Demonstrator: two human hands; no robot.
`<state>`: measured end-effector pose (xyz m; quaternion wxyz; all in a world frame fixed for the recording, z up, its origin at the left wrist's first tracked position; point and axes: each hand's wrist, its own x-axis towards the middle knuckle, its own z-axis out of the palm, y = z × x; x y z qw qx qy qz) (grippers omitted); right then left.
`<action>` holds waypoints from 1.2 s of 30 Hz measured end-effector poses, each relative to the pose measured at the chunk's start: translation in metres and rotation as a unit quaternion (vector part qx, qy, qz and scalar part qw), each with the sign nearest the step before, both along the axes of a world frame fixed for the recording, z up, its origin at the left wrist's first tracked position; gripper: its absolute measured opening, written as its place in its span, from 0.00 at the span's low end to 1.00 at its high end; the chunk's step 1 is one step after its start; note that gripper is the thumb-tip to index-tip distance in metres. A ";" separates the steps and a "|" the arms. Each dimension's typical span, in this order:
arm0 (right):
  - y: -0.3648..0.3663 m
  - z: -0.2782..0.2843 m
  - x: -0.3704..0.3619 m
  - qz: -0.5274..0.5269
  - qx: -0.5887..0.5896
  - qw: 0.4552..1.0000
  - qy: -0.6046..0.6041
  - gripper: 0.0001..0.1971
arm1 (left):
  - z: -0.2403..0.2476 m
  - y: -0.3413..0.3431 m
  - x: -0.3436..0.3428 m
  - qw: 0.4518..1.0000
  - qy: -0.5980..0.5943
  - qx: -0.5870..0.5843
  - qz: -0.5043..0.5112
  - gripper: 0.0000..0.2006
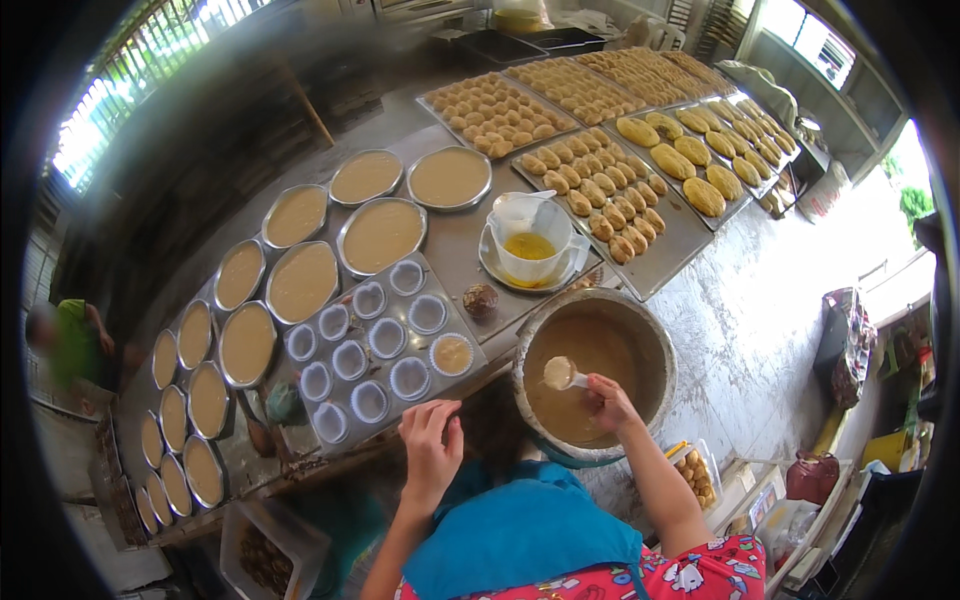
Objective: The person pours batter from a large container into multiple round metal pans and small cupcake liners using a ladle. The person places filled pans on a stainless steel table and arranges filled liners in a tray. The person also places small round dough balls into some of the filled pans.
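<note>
My right hand (608, 405) grips the handle of a small scoop (560, 373) filled with batter. The scoop is over a large deep pot (660, 400) of light brown batter (575, 425). My left hand (430, 440), empty with its fingers apart and slightly bent, hovers at the near edge of a muffin tin (405, 335). White paper liners (370, 400) sit in the tin's cups. One liner at the right side holds batter (452, 354); the others shown look unfilled.
Several round and oval pans of batter (248, 343) cover the table's left side. Behind the pot, a white pitcher (530, 265) with yellow liquid stands on a plate. Trays of small buns (610, 200) and larger loaves (690, 150) lie farther back. Another person (75, 340) is at far left.
</note>
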<state>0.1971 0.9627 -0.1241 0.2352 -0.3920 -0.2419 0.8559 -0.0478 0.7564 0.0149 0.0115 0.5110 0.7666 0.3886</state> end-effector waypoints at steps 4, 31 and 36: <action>0.009 0.059 -0.011 -0.015 0.050 0.998 0.037 0.05 | -0.001 -0.009 -0.007 1.000 0.008 -0.004 0.015 0.12; -0.060 0.134 -0.259 0.125 0.786 0.592 -0.132 0.07 | -0.021 -0.084 -0.094 0.994 -0.019 0.048 0.091 0.14; -0.062 0.148 -0.265 0.088 0.835 0.533 -0.108 0.07 | -0.022 -0.080 -0.101 0.994 -0.035 0.045 0.092 0.13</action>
